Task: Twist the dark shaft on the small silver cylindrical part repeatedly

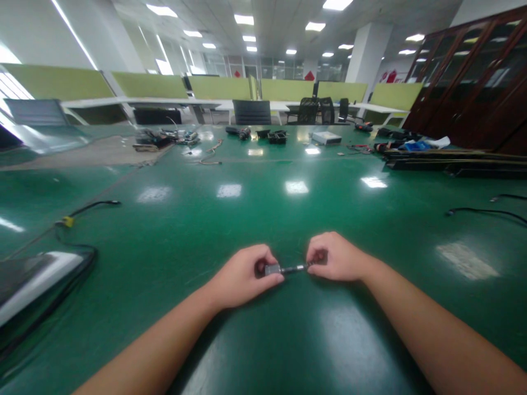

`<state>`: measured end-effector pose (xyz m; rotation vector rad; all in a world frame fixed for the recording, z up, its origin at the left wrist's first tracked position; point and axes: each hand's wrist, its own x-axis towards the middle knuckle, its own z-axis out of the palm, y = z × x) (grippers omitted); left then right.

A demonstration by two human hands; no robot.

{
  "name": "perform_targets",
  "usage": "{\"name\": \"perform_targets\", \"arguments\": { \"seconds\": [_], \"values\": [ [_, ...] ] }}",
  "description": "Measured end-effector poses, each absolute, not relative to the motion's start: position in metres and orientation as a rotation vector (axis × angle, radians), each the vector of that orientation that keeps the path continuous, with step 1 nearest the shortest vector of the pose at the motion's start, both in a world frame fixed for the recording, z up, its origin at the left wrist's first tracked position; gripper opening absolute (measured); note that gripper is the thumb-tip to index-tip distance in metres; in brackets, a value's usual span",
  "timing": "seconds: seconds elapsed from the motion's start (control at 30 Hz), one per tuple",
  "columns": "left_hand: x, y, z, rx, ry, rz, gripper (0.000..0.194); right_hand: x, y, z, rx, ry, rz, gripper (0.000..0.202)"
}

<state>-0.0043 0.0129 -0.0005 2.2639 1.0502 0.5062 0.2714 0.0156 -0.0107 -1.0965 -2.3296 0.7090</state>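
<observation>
Low over the green table, my left hand [242, 277] is closed around the grey handle of what looks like a small screwdriver [291, 269]. Its thin dark shaft, with a silver section towards the end, points right. My right hand [340, 257] pinches at the tip of that shaft, thumb and forefinger nearly together. Whatever small piece sits between those right fingertips is too small and blurred to make out. Both forearms reach in from the bottom of the view.
A laptop-like device [45, 280] with a black cable lies at the left edge of the green table [197, 219]. Further back are tangled parts [164, 138], black blocks [276, 136] and a grey box [326, 137]. Dark bars [453, 162] lie at the right; cables [486, 210] are nearer.
</observation>
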Motion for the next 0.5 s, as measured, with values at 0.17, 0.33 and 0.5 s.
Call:
{"name": "perform_targets", "arguments": {
  "seconds": [0.17, 0.33, 0.5],
  "values": [
    [-0.004, 0.013, -0.001, 2.252, 1.045, 0.520, 0.022, 0.269, 0.014, -0.010, -1.068, -2.351, 0.702, 0.004],
    [-0.004, 0.013, -0.001, 2.261, 1.045, 0.502, 0.023, 0.267, 0.014, -0.012, -1.050, -2.349, 0.688, 0.005],
    [-0.005, 0.014, -0.003, 2.274, 1.028, 0.516, 0.021, 0.245, 0.008, -0.019, -1.033, -2.345, 0.615, 0.011]
  ]
}}
